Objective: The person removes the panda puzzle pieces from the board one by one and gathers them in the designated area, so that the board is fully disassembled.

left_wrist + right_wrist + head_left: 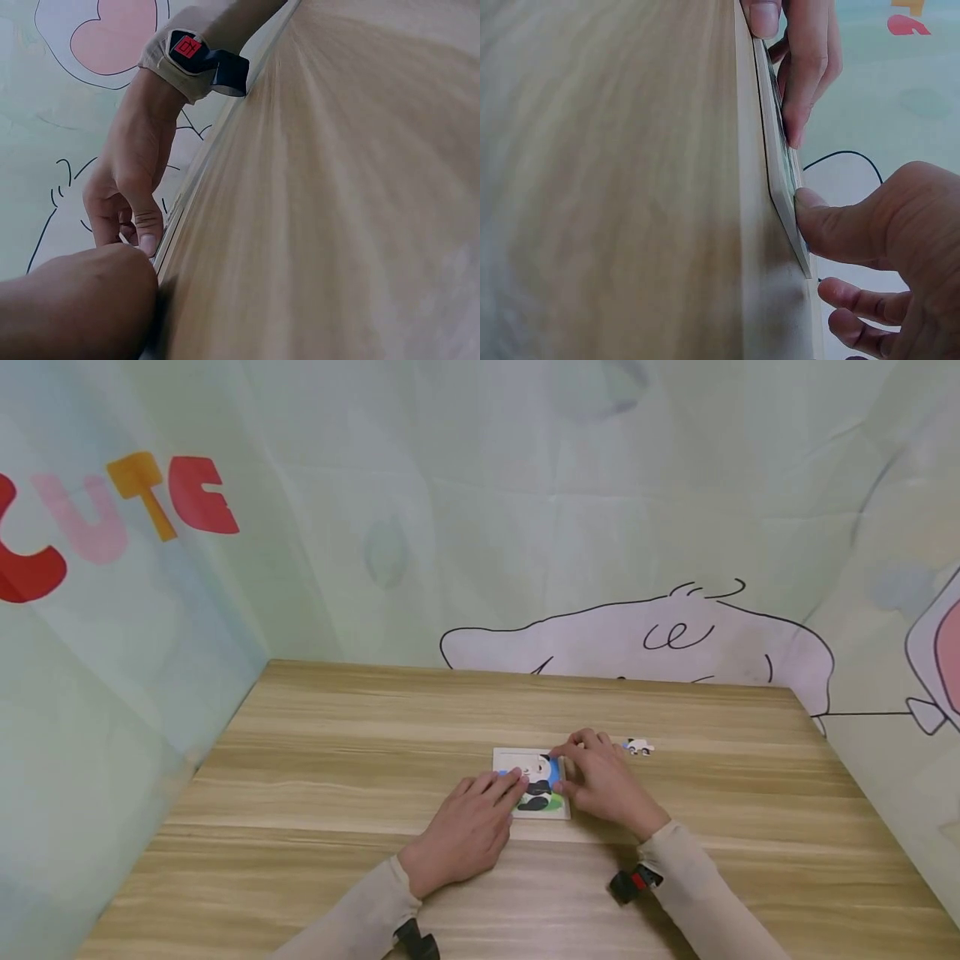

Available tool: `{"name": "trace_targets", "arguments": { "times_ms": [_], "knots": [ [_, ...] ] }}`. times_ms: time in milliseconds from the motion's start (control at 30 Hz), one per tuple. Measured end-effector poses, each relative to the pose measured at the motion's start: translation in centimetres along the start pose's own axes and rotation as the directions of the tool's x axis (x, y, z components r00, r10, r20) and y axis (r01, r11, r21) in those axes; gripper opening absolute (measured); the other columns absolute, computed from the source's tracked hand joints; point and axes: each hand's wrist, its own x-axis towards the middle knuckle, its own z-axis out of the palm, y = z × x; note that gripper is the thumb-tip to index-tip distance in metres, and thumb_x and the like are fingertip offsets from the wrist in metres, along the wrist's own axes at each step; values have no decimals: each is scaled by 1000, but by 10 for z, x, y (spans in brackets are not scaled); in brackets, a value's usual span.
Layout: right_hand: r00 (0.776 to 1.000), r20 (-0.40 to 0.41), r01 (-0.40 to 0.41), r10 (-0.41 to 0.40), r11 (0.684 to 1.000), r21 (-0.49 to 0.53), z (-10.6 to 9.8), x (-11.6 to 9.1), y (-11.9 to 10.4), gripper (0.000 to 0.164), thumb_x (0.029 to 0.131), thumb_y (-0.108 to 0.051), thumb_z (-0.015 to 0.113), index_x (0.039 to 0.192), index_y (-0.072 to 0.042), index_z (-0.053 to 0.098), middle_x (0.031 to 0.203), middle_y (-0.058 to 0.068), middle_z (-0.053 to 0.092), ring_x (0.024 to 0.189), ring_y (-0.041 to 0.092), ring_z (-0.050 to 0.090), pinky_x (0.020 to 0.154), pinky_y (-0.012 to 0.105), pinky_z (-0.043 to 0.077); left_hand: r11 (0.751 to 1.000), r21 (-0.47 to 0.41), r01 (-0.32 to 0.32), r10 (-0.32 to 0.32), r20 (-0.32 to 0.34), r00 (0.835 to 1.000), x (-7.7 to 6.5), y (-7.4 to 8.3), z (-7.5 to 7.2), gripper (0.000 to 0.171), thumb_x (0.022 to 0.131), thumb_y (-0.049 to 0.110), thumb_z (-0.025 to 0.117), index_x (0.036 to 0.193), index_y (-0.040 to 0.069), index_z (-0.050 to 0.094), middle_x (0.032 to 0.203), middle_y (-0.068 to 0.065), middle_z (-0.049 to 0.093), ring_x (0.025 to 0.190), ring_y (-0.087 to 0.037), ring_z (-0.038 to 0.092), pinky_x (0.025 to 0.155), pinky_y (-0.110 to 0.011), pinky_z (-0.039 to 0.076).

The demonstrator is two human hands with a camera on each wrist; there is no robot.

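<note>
Panda puzzle (536, 795) on the table (337, 752), inward of its far edge. The left hand (467, 828) lies across it, fingers extended; the right hand (606, 783) pinches its right side. Probably light and stiff; best gripped by opposite rims.

Puzzle board (540, 816) smooth; tabletop (360, 735) wood-grained; sleeves (356, 906) matt cloth.

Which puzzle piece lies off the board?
The small white, black and blue piece on the table, beside the right hand; the other visible pieces lie within the board.
</note>
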Motion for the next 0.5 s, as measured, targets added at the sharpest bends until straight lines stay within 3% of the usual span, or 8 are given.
{"name": "trace_targets", "arguments": {
  "times_ms": [300,500],
  "knots": [
    [1000,13,9,-8,998,-54,-3,2,-6,40,90,-27,87,127,-16,78,132,13,65,115,34,57,87,47,45,999,-36,23,-24,-21,999,1,1,3,56,112,34,44,166,18,41,171,-4,44,149,-24,48,117,-45,47],
    [999,37,-8,8,1000,-22,-2,6,-5,40,88,-25,88,125,-15,76,136,15,64,117,34,57,88,47,46,998,-52,45,-48,-42,998,1,3,8,57,111,34,47,167,26,39,169,-7,42,145,-28,49,118,-48,47]
  ]
}}
